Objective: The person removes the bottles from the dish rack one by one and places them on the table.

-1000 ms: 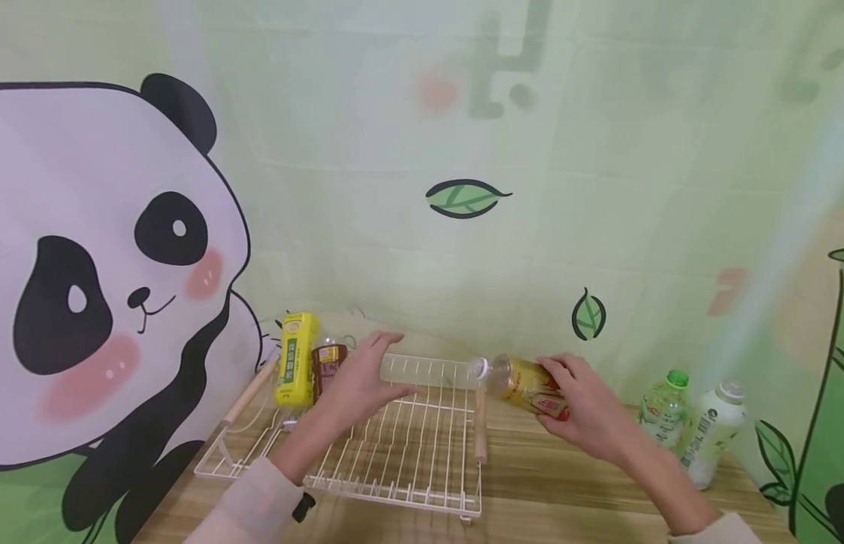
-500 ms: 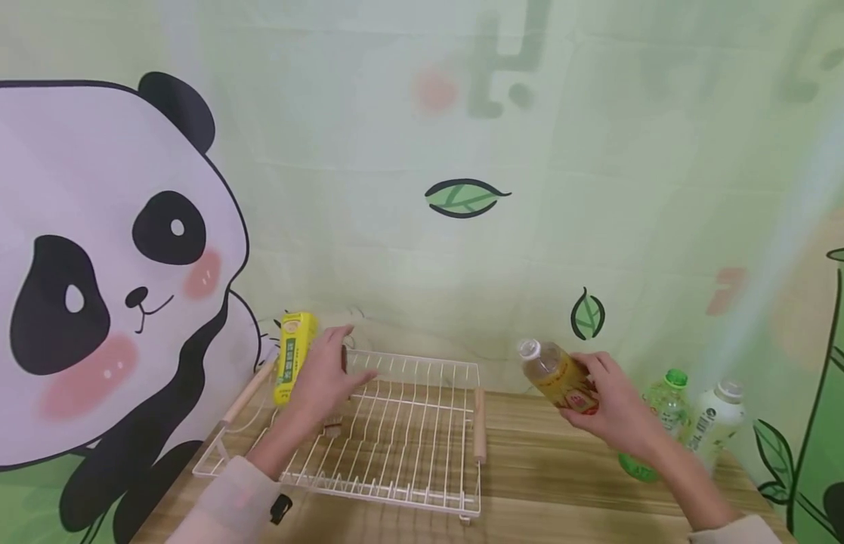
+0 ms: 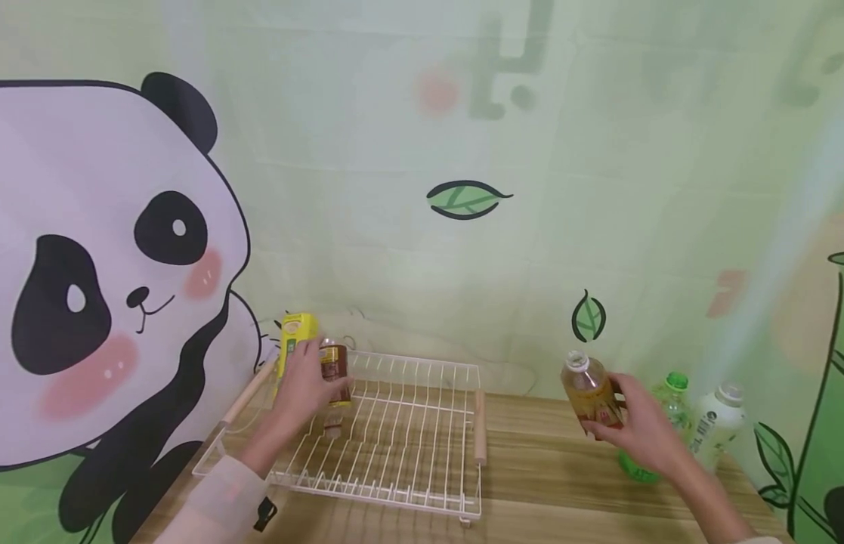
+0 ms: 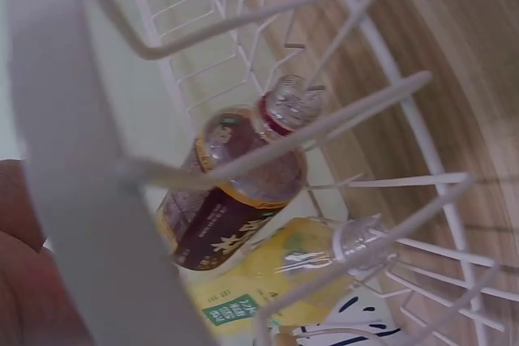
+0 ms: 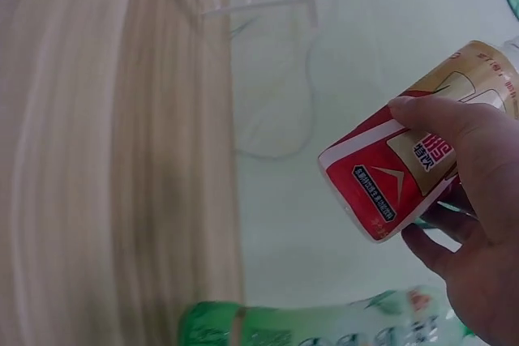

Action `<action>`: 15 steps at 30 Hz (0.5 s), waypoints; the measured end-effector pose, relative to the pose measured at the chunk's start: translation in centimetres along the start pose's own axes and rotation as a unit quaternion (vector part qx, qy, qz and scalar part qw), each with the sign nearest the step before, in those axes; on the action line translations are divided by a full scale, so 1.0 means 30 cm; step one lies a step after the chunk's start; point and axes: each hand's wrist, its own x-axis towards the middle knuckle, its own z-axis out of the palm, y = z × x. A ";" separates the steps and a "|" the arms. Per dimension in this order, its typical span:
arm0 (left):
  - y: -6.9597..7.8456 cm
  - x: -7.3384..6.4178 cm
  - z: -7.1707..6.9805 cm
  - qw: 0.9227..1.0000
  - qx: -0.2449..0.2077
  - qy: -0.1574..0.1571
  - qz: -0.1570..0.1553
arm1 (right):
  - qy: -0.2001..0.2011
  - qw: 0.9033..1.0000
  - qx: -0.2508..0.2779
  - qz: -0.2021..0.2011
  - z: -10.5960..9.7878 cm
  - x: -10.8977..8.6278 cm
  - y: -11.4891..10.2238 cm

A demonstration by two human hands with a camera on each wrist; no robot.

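My right hand [image 3: 642,427] grips a plastic drink bottle [image 3: 588,393] with a gold and red label, its cap end up and leaning a little left. In the right wrist view, thumb and fingers wrap around the label of this bottle [image 5: 397,151]. Over the left part of a white wire dish rack [image 3: 415,446] is my left hand [image 3: 306,385], fingers spread, thumb overlapping a dark-labelled bottle [image 3: 333,366]. That bottle leans cap down in the rack beside a yellow bottle [image 3: 299,326], partly hidden by the hand. The left wrist view shows both inverted bottles through the wires.
A green-capped clear bottle [image 3: 673,404] and a white bottle [image 3: 717,423] stand at the right of the wooden table [image 3: 530,483]. The rack has wooden handles [image 3: 480,427] at its sides. A printed panda cloth [image 3: 422,287] hangs behind the table.
My right hand has carried the gold and red bottle right and lower, turning it from nearly lying flat to nearly upright. My left hand has moved left across the rack toward the dark-labelled bottle.
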 end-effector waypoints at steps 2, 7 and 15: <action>-0.012 -0.006 0.003 1.000 0.002 -0.006 -0.010 | 0.004 1.000 -0.003 0.004 0.013 -0.009 0.015; -0.030 -0.019 0.005 0.999 0.010 -0.017 -0.036 | -0.007 0.999 0.002 0.040 0.044 -0.031 0.040; -0.030 0.001 0.027 0.998 0.012 -0.035 -0.051 | -0.015 0.995 0.006 0.094 0.068 -0.080 0.080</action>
